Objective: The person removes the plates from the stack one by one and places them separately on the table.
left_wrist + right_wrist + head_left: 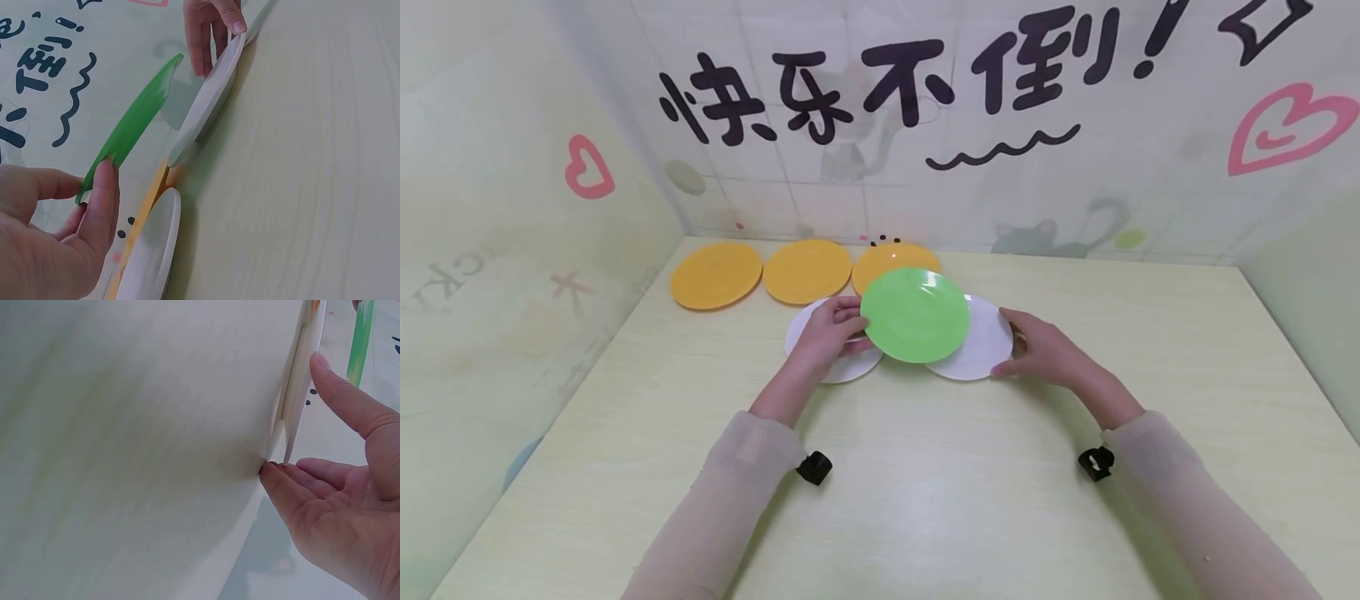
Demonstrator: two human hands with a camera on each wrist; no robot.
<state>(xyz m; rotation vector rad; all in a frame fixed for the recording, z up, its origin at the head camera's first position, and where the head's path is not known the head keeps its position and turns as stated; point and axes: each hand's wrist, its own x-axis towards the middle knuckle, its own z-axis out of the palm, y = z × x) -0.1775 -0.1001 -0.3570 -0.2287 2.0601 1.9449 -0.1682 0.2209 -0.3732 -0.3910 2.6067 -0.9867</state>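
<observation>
My left hand (829, 333) pinches the left edge of a green plate (916, 315) between thumb and fingers. In the left wrist view the green plate (134, 122) is tilted and raised off the table. It overlaps the right white plate (988, 346) in the head view. The right hand (1045, 350) holds that white plate by its right rim, fingers spread along the edge; the thumb (350, 397) is at the rim in the right wrist view. Below my left hand, partly hidden by it, lies another white plate (853, 368).
Along the back of the pale table (910, 483) lies a row of orange plates, the left one (715, 277), the middle one (807, 272) and the right one (887, 261), partly behind the green plate. A printed back wall (887, 192) and a left side wall (512, 250) enclose the table.
</observation>
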